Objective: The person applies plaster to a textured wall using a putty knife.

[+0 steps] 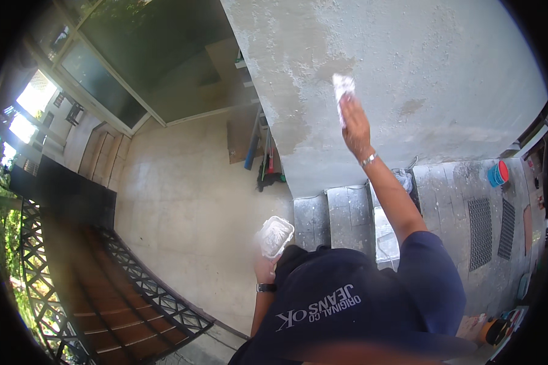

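Observation:
My right hand (pixel 354 125) reaches out to the rough, pale grey wall (pixel 402 73), closed round a flat tool smeared with white paste (pixel 343 86). It looks like a putty knife, though motion blurs it, and whether it touches the wall I cannot tell. Patches of beige and brown show through the wall's coating around it. Low at my left side, my left hand (pixel 265 266) grips a white rectangular tub (pixel 289 230) from below. Thick white paste (pixel 275 235) coats the inside of the tub. My left fingers are mostly hidden under it.
Grey steps (pixel 349 210) run along the wall's foot. To the left lies a beige tiled floor (pixel 182 194), bounded by a black metal railing (pixel 140 261). Long-handled tools (pixel 265 152) lean by the wall's corner. A blue bucket with red top (pixel 498 174) and dark mats (pixel 480 234) lie right.

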### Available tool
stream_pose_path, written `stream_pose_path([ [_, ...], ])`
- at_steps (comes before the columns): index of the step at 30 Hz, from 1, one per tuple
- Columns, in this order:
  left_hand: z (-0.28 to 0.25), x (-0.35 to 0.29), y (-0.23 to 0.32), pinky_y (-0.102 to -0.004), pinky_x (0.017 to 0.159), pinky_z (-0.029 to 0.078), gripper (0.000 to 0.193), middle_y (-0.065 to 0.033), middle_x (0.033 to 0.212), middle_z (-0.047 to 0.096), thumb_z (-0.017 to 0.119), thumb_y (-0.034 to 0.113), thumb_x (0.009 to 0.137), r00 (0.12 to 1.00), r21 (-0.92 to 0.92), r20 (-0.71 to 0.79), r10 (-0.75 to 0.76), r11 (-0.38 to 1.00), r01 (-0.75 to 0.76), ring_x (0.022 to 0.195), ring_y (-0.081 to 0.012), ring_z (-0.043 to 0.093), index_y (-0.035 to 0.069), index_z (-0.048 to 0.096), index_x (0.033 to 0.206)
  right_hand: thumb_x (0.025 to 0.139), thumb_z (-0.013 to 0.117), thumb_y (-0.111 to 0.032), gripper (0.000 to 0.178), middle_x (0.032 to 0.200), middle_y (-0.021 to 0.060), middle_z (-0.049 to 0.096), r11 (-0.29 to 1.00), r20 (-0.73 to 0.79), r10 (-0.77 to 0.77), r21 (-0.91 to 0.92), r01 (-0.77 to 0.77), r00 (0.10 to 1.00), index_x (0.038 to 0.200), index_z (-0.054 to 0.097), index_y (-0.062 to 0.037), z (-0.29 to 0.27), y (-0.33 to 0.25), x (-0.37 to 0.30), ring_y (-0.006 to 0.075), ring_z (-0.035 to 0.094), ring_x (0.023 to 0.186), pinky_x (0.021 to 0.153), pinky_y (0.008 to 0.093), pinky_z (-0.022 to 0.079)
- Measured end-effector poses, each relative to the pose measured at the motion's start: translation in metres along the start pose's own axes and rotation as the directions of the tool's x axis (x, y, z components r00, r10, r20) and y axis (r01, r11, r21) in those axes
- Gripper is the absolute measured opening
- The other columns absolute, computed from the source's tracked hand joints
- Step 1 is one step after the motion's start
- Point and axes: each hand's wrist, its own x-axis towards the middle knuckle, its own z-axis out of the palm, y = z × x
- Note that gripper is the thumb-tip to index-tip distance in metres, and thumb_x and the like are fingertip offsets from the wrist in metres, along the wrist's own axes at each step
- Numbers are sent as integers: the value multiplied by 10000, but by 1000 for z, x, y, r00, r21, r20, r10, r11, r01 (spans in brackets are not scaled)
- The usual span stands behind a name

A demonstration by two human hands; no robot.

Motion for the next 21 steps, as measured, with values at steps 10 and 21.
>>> stream_pose_path([
  [10, 6, -6, -6, -459, 891, 551, 535, -108, 1385, 513, 334, 454, 1029, 999, -34, -24, -30, 999, 29, 1209, -263, 564, 103, 369, 1432, 809, 575, 37, 516, 1328, 193, 554, 976, -30, 148, 165, -142, 988, 1321, 525, -12, 84, -46, -17, 359, 509, 1261, 1074, 449, 405],
  [21, 10, 16, 4, -453, 893, 547, 552, -107, 1379, 519, 330, 467, 1028, 999, 19, -32, -36, 999, 36, 1206, -270, 565, 94, 365, 1433, 815, 579, 23, 498, 1338, 175, 555, 993, -338, 88, -47, -111, 937, 1310, 530, -2, 25, -10, 74, 345, 494, 1283, 1071, 464, 408],
])
